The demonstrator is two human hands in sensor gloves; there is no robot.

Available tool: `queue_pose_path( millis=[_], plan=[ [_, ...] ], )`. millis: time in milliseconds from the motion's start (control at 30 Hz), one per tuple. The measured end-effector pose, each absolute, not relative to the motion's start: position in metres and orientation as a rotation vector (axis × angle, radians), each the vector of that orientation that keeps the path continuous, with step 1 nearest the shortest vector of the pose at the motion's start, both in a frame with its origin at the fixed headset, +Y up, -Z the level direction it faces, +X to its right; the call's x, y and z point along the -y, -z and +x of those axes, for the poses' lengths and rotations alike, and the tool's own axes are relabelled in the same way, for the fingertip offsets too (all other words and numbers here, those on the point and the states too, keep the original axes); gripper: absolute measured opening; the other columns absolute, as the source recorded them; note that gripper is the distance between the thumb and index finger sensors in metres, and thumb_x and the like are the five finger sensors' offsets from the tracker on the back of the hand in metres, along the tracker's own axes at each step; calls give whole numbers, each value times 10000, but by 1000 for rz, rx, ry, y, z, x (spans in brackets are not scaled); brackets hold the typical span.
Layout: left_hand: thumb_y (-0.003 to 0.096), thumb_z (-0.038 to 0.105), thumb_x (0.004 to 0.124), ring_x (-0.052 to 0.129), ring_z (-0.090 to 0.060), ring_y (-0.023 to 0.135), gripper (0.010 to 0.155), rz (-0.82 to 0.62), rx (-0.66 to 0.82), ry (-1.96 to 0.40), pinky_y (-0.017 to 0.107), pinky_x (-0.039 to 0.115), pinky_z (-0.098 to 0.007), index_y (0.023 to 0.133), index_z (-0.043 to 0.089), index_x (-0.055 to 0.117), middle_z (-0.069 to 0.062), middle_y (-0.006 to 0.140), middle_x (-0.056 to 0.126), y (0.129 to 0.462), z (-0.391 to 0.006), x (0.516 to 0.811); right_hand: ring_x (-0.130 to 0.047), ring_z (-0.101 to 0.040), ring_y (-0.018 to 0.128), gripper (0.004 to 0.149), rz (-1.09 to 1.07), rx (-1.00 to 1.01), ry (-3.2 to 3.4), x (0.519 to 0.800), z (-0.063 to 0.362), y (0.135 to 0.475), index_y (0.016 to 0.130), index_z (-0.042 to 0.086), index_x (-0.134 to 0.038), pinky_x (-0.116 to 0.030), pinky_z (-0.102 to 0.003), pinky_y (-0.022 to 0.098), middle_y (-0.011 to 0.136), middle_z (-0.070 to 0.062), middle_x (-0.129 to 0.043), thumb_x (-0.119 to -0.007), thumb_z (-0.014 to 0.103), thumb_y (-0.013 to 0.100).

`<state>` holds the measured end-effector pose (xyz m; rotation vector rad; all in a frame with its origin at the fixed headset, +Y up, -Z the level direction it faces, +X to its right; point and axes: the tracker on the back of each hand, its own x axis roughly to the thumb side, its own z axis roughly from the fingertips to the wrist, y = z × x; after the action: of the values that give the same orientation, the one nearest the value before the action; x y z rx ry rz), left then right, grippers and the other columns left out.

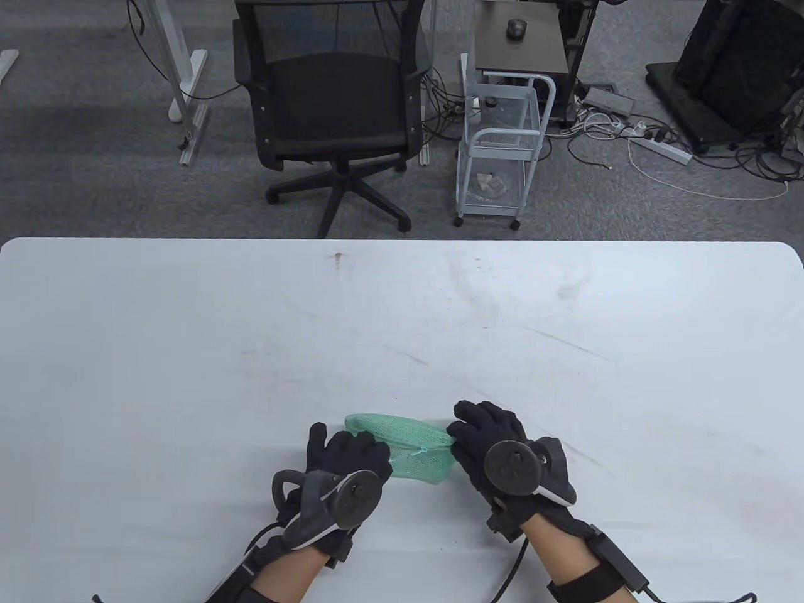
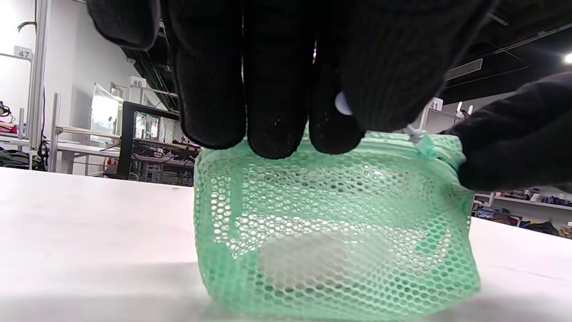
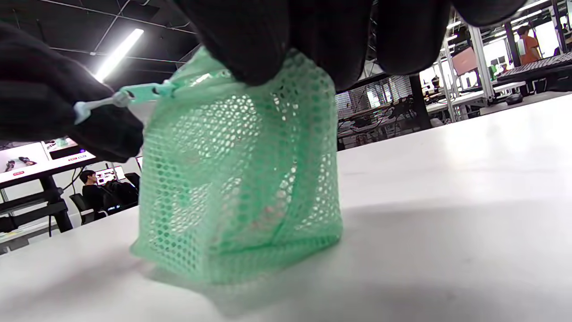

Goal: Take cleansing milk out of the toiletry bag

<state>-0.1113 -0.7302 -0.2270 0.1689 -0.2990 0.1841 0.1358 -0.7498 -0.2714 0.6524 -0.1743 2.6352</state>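
Observation:
The green mesh toiletry bag (image 1: pixel 411 443) stands on the white table (image 1: pixel 402 326) near its front edge, between my hands. My left hand (image 1: pixel 380 457) rests its fingers on the bag's top edge (image 2: pixel 313 134) and pinches the pale zipper pull (image 3: pixel 96 105). The pull's green slider (image 2: pixel 421 137) sits near the bag's right end. My right hand (image 1: pixel 457 440) grips the top of that right end (image 3: pixel 308 71). A pale, blurred shape (image 2: pixel 321 259) lies at the bottom of the bag, seen through the mesh; I cannot tell what it is.
Beyond the table's far edge stand a black office chair (image 1: pixel 333 113) and a white wire trolley (image 1: pixel 502 144). Cables and a power strip (image 1: pixel 659 147) lie on the floor at the right.

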Motion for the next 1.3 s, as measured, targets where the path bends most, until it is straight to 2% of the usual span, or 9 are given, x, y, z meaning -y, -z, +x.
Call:
queue_pose_path(
  millis=[667,1300],
  plan=[
    [468,412,924,992,-404,838,403,152,226,-189,737,561,-693,834,251,970,-49,940,1004,237,-127,731,-698,-656,923,367,624,251,-2719,747,141,272,875,77,-902,-529,-770,643,1087,-264,-753,-865,201,531],
    [468,413,924,994,-408,832,402,111,71,-215,735,565,-692,833,252,971,-52,937,1006,259,-163,736,-705,-647,927,367,611,256,-2753,743,150,275,875,86,-905,-530,-769,647,1083,-255,-767,-868,201,529]
  ],
)
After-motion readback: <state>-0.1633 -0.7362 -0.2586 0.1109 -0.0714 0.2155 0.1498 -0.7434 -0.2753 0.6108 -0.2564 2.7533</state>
